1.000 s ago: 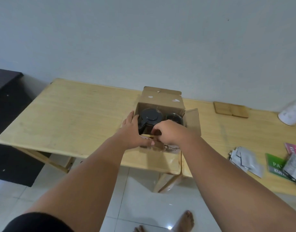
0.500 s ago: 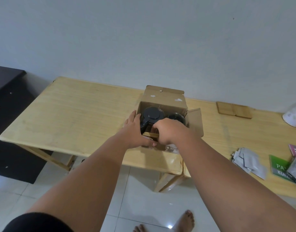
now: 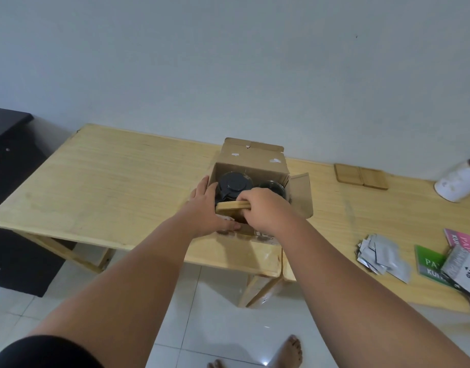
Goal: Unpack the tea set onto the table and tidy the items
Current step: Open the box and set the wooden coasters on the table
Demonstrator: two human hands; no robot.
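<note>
The right hand (image 3: pixel 265 208) grips a wooden slab (image 3: pixel 231 207) at the box (image 3: pixel 251 166) mouth. The left hand (image 3: pixel 206 208), open, lies flat against the box's left side, just beside the slab.

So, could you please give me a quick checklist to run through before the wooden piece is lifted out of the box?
1. Right hand closed on the wooden piece: ok.
2. Left hand steadying the box at its near left side: ok.
3. Box flaps open, way up clear: ok.
4. Teapot free of the piece: cannot tell.
5. Bare table left of the box for setting down: ok.
6. Box well back from the table's edge: not ok, it is near.
</note>
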